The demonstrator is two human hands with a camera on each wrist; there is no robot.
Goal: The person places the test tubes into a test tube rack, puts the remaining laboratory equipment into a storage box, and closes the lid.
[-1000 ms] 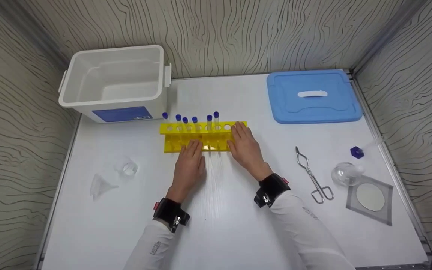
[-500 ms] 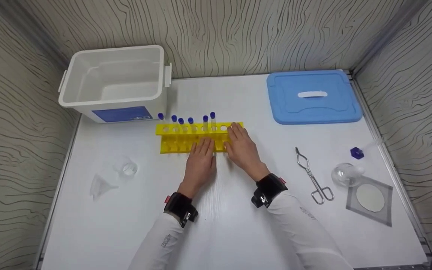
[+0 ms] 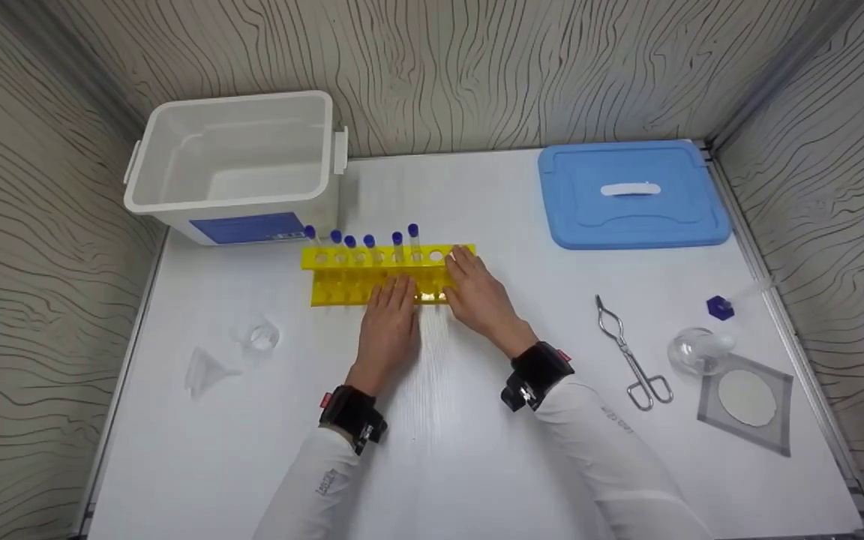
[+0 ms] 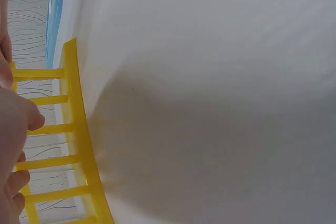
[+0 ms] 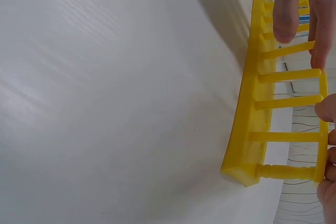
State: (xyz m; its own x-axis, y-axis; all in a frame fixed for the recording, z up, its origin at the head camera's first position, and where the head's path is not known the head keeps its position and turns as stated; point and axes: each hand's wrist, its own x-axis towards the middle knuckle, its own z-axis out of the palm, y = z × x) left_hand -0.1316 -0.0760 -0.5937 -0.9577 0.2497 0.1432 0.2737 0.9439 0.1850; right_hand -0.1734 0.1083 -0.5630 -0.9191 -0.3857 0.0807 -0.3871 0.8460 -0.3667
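Note:
In the head view a yellow test tube rack [image 3: 342,289] stands near the table's middle. Several clear test tubes with blue caps [image 3: 370,241] lean at slightly different angles in its holes. My left hand [image 3: 388,326] lies at the rack's front, fingers extended and fingertips close below the upper shelf. At the rack's right end, my right hand [image 3: 481,300] holds the upper shelf, fingers over its top and thumb in front. The right wrist view shows that thumb [image 5: 326,108] by the upper rail, with the fingertips bent at the rail below it. The rack's base [image 4: 86,145] sits on the table.
A white bin [image 3: 244,202] stands back left, a blue lid [image 3: 634,210] back right. Clear funnel [image 3: 207,373] and small jar [image 3: 261,336] lie left. On the right are metal tongs [image 3: 631,360], a blue cap [image 3: 721,307], a glass flask [image 3: 694,351] and a wire gauze [image 3: 747,399].
The rack has slid left with its tubes, and my right hand has moved left with it. My left hand shifted right along the rack's front, then slightly back left.

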